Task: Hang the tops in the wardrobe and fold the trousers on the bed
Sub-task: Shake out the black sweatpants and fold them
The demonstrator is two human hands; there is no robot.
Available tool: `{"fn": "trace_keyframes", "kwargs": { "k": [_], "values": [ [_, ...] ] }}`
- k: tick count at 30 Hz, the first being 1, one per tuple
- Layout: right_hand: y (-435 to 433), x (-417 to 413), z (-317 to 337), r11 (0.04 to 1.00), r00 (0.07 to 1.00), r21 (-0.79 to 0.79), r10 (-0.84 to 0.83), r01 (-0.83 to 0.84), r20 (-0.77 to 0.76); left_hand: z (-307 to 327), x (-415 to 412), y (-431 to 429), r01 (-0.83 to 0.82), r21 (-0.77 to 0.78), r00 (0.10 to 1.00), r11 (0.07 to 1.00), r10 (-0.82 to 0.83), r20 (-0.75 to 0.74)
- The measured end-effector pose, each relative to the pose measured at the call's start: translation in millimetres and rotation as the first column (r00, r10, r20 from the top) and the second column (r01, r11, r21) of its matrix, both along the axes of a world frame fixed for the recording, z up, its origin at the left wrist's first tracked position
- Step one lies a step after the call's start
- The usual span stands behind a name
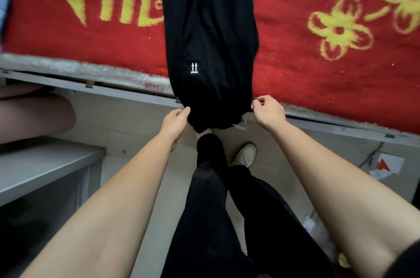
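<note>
black trousers (211, 28) lie along the red bed (318, 62). the left hand (175, 122) and right hand (268, 112) each pinch an end corner, seemingly to straighten them for folding.

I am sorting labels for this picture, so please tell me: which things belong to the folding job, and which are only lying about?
For the job:
black trousers
left hand and right hand, each pinching the trousers' near end
red blanket on the bed, under the trousers

Lying about:
grey cabinet
paper on the floor
</note>
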State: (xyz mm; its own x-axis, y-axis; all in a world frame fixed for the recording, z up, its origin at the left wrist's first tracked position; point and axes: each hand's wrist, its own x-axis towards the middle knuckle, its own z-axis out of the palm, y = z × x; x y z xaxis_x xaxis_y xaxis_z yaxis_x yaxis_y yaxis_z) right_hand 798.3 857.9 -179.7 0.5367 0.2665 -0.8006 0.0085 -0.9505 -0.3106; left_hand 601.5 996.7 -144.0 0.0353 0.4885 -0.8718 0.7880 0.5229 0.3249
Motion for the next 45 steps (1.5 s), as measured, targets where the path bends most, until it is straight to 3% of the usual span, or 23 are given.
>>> {"fn": "trace_keyframes", "kwargs": {
  "k": [5, 8, 14, 18, 20, 23, 25, 29, 34, 36, 38, 42, 45],
  "values": [
    [45.8, 56.3, 46.8, 0.991, 0.995, 0.133, -0.045, 0.032, 0.092, 44.0, 53.8, 56.9, 0.068, 0.168, 0.994, 0.983, -0.082, 0.073],
    [82.3, 80.7, 58.9, 0.978, 0.989, 0.208, -0.045, 0.015, 0.139, 50.9, 83.6, 95.2, 0.186, 0.296, 0.979, 0.937, -0.203, 0.026],
    [158.9, 112.3, 33.1, 0.946, 0.955, 0.297, 0.038, -0.130, 0.295, 7.9, 132.7, 166.1, 0.357, 0.446, 0.930, 0.821, -0.355, -0.091],
    [203.6, 126.0, 8.1, 0.889, 0.850, 0.327, 0.118, -0.320, 0.514, -32.3, 164.5, 207.2, 0.480, 0.470, 0.873, 0.740, -0.455, -0.175],
    [215.9, 134.3, -7.1, 0.852, 0.798, 0.236, 0.291, -0.467, 0.527, -49.3, 170.0, 227.1, 0.534, 0.434, 0.840, 0.725, -0.513, -0.177],
    [232.2, 144.1, -16.5, 0.810, 0.740, 0.020, 0.524, -0.586, 0.422, -62.2, 156.6, 254.8, 0.337, 0.403, 0.941, 0.851, -0.315, -0.121],
    [250.2, 149.2, -11.2, 0.856, 0.787, -0.018, 0.482, -0.516, 0.384, -62.8, 143.3, 264.1, 0.250, 0.345, 0.968, 0.904, -0.242, -0.068],
    [292.6, 168.2, 2.8, 0.922, 0.883, -0.078, 0.386, -0.379, 0.269, -56.9, 148.7, 275.6, 0.311, 0.251, 0.946, 0.917, -0.324, 0.012],
    [326.4, 185.5, 5.5, 0.965, 0.900, -0.002, 0.245, -0.262, 0.361, -47.8, 202.9, 300.7, 0.124, 0.091, 0.966, 0.988, -0.141, 0.216],
    [336.2, 189.0, 1.7, 0.964, 0.885, 0.053, 0.215, -0.259, 0.413, -45.9, 226.0, 309.8, 0.129, 0.039, 0.957, 0.991, -0.135, 0.256],
    [343.6, 195.1, -5.1, 0.964, 0.882, 0.090, 0.187, -0.249, 0.433, -47.0, 245.4, 319.9, 0.198, 0.126, 0.942, 0.972, -0.224, 0.249],
    [364.8, 221.2, -21.8, 0.983, 0.921, 0.097, 0.108, -0.155, 0.375, -59.7, 257.0, 340.3, 0.063, 0.350, 0.956, 0.935, -0.157, 0.246],
    [388.6, 246.1, -24.6, 0.986, 0.948, 0.165, -0.063, 0.011, 0.311, -72.4, 247.4, 344.6, 0.141, 0.410, 0.957, 0.901, -0.229, 0.175]
  ]
}}
